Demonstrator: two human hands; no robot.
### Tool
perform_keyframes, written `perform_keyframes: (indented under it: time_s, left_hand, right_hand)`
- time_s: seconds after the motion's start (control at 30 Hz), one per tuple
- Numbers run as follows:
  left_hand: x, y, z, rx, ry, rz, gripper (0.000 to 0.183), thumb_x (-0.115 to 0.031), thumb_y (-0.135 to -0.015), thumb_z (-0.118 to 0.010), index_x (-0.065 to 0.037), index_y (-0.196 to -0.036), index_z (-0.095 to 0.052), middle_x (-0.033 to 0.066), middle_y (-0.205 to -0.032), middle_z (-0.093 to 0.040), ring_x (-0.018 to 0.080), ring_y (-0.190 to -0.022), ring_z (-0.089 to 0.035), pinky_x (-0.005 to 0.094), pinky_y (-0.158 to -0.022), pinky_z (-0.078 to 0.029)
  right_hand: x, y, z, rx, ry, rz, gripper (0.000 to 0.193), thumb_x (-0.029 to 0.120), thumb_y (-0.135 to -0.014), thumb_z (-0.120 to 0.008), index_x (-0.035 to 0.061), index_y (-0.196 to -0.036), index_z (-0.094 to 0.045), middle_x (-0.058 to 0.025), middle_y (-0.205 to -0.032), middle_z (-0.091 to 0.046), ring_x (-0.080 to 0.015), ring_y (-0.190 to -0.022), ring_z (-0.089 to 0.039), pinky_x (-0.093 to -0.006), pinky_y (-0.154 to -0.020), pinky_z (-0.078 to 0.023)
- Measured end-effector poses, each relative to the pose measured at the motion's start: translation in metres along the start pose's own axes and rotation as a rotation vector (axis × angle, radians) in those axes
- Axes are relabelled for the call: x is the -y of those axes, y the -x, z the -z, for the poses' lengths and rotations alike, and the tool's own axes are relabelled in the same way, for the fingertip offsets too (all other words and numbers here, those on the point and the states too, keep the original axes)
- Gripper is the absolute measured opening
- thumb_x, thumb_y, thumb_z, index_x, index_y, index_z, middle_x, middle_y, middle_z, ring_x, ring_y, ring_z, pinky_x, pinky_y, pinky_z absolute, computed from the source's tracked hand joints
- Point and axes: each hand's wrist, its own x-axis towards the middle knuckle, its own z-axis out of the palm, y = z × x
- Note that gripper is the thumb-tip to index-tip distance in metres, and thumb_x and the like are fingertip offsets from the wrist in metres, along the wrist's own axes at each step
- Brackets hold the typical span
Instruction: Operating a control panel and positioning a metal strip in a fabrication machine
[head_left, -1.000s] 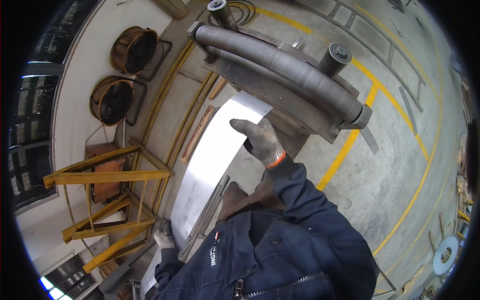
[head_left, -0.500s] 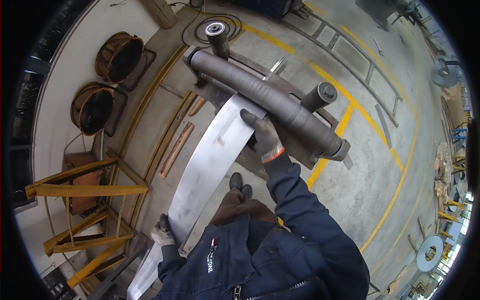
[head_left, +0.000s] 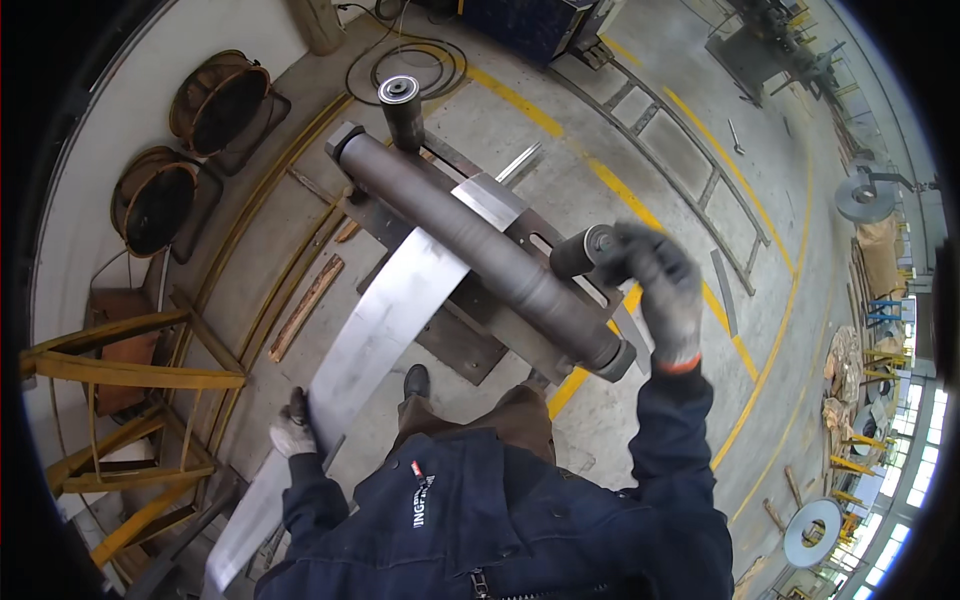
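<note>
A long, curved, silvery metal strip (head_left: 370, 330) runs from the lower left up to a thick horizontal steel roller (head_left: 440, 220). It passes beneath the roller, and its end shows on the far side. My left hand (head_left: 293, 428), in a grey glove with dark fingers, is closed on the strip's left edge. My right hand (head_left: 660, 290), in a matching glove with an orange cuff, is raised off the strip. It overlaps the right upright roller (head_left: 582, 252) in view; contact cannot be told. Its fingers are smeared by motion. Another upright roller (head_left: 403, 118) stands at the far left.
Yellow metal frames (head_left: 130, 375) stand at left, near two round drum-shaped fans (head_left: 160, 205). A wood piece (head_left: 306, 308) lies on the floor left of the strip. A ladder-like steel frame (head_left: 672, 150) lies beyond the rollers. Coiled cable (head_left: 420, 68) lies at the back.
The strip has advanced under the horizontal roller and now sticks out beyond it. My right hand has left the strip and moved right. My left hand keeps its hold; my view has shifted.
</note>
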Motion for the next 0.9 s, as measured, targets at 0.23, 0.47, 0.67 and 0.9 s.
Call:
perform_keyframes:
  time_s: [0.23, 0.47, 0.67, 0.9]
  left_hand:
    - [-0.038, -0.020, 0.005, -0.029, -0.125, -0.114, 0.077, -0.072, -0.094, -0.046, -0.003, -0.116, -0.072, 0.0297, -0.110, -0.068, 0.0449, -0.108, -0.064, 0.0498, -0.092, -0.049]
    - [-0.120, 0.051, -0.009, -0.263, -0.302, -0.251, 0.063, -0.054, -0.099, -0.049, -0.002, -0.134, -0.055, 0.0269, -0.128, -0.060, 0.0442, -0.119, -0.056, 0.0497, -0.102, -0.044]
    - [-0.199, 0.085, 0.008, -0.377, -0.293, -0.412, 0.047, -0.040, -0.094, -0.060, 0.001, -0.117, -0.062, 0.0229, -0.118, -0.063, 0.0420, -0.112, -0.059, 0.0483, -0.097, -0.046]
    - [-0.312, 0.111, 0.024, -0.272, -0.194, -0.363, 0.049, -0.041, -0.098, -0.062, -0.003, -0.129, -0.062, 0.0203, -0.130, -0.063, 0.0366, -0.122, -0.059, 0.0436, -0.103, -0.047]
  right_hand:
    - [-0.133, -0.196, 0.053, 0.268, 0.284, -0.132, 0.060, 0.043, -0.095, -0.069, -0.0021, -0.133, -0.058, -0.0128, -0.120, -0.067, -0.0196, -0.105, -0.067, -0.0318, -0.087, -0.055]
    - [-0.170, -0.255, -0.001, 0.583, 0.303, -0.393, 0.060, 0.058, -0.082, -0.078, 0.0002, -0.095, -0.070, -0.0040, -0.078, -0.064, -0.0148, -0.065, -0.058, -0.0291, -0.060, -0.050]
    - [-0.222, -0.286, 0.021, 0.704, 0.203, -0.668, 0.056, 0.061, -0.084, -0.075, 0.0132, -0.070, -0.050, -0.0005, -0.063, -0.042, -0.0144, -0.053, -0.040, -0.0325, -0.049, -0.039]
    - [-0.247, -0.314, 0.055, 0.641, 0.112, -0.675, 0.052, 0.055, -0.086, -0.077, 0.0055, -0.077, -0.061, -0.0059, -0.067, -0.052, -0.0185, -0.058, -0.051, -0.0364, -0.054, -0.047]
